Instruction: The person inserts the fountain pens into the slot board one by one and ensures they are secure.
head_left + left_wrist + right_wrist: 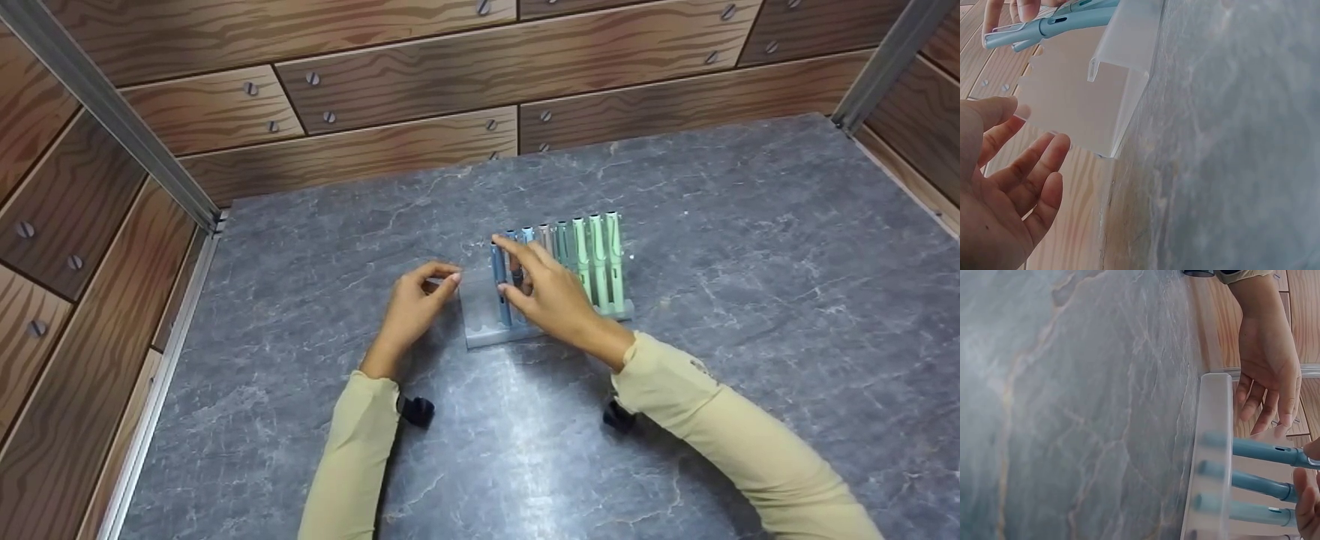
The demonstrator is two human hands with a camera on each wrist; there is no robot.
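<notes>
A frosted clear pen stand (480, 300) holds a row of upright pens, blue at the left and light green pens (598, 259) at the right. My right hand (551, 289) grips the leftmost blue pen (504, 300), index finger at its top end and thumb lower on its side. That pen's lower end sits in the stand's front ledge (1213, 439). At the stand's left edge, my left hand (416, 300) pinches the upper corner of the back panel (1072, 90) between thumb and index finger; one fingertip shows blurred through the panel. Its other fingers (1044, 163) are loosely bent.
The stand rests on a grey marbled tabletop (300, 337). Wood-patterned walls (405, 82) enclose the back and sides, with metal posts (127, 120) at the corners. Within the stand, the right hand hides parts of several middle pens.
</notes>
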